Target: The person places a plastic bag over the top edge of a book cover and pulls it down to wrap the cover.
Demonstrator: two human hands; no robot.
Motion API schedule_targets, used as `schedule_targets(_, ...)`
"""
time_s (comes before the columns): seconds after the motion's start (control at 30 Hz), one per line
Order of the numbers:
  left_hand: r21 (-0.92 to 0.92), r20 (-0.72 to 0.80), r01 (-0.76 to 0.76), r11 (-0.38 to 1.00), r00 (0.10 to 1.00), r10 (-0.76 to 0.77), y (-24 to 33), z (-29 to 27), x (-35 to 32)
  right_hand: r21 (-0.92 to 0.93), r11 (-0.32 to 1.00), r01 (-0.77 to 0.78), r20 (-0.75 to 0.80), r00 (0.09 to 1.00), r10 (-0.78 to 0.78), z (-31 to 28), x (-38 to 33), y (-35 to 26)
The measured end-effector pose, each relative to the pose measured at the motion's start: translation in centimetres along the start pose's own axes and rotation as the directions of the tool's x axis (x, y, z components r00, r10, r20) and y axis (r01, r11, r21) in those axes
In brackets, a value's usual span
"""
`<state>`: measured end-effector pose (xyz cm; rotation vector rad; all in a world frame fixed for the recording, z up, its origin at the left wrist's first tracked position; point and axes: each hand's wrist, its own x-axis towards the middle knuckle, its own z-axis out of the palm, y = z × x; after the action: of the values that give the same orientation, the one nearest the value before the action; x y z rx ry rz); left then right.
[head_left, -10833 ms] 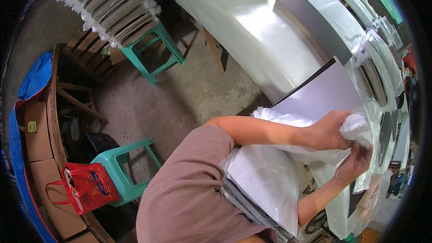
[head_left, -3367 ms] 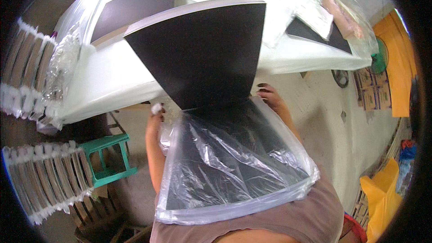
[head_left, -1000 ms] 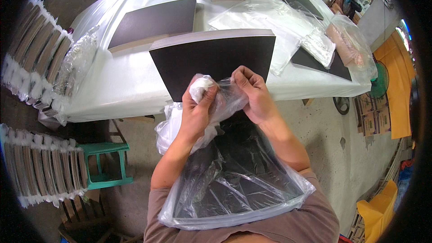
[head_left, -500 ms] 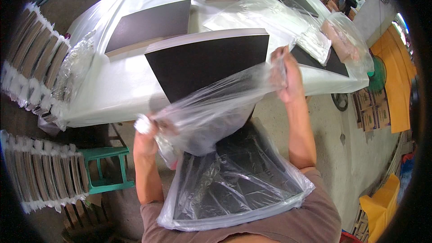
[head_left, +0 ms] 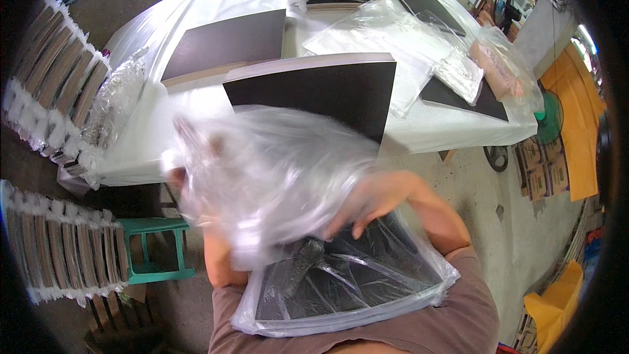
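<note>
A crumpled clear plastic bag (head_left: 275, 164), smeared by motion, hangs in front of me. My left hand (head_left: 190, 157) is closed on it at the left, its fingers partly covered by the film. My right hand (head_left: 380, 200) is at the bag's right side, fingers stretched downward above my lap, apparently holding nothing. Across my lap lies a flat black panel (head_left: 367, 272) inside a clear plastic bag. Just beyond the moving bag, a thick black-covered slab with pale edges (head_left: 314, 95) stands tilted at the table's near edge, its lower part hidden.
The table (head_left: 137, 137) has a white plastic cover. Another black slab (head_left: 226, 39) lies at its left, and loose clear bags (head_left: 393, 36) at its right. Plastic-wrapped stacks (head_left: 62, 242) stand left beside a green stool (head_left: 157, 249). A fan (head_left: 504, 3) stands far right.
The bag, earlier stretched between both hands, has swung left and bunched up. My right hand has let go of its edge and come down toward my lap. My left hand has risen slightly leftward.
</note>
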<state>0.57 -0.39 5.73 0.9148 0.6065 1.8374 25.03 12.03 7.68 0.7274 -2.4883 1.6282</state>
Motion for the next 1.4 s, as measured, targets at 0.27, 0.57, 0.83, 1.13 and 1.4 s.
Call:
schedule_targets(0.27,0.429,-0.039,0.174,0.886,0.984,-0.174,-1.8,1.2,-1.8,0.546,0.813,-0.200,-0.526,0.673,0.519,2.4,-6.5,2.3)
schedule_targets(0.57,-0.354,0.190,-0.054,0.934,0.973,0.128,-0.2,1.9,1.7,0.697,0.659,-0.282,-0.218,0.793,0.570,2.7,-3.0,0.3)
schedule_targets(0.83,0.549,-0.018,0.279,0.788,0.946,-0.323,-0.4,0.2,1.7,0.436,0.229,0.870,-0.886,0.460,-0.061,-2.0,-3.8,-2.4)
schedule_targets(1.13,0.993,0.074,-0.014,-0.114,0.837,0.542,0.1,3.0,6.2,0.090,0.711,-0.697,-0.996,-0.047,0.081,-3.3,-4.5,-1.6)
schedule_targets(1.4,0.948,0.318,-0.236,-0.214,0.745,0.587,-1.1,-0.4,5.2,-0.396,0.368,-0.841,-0.853,0.189,-0.486,-5.0,-3.2,0.0)
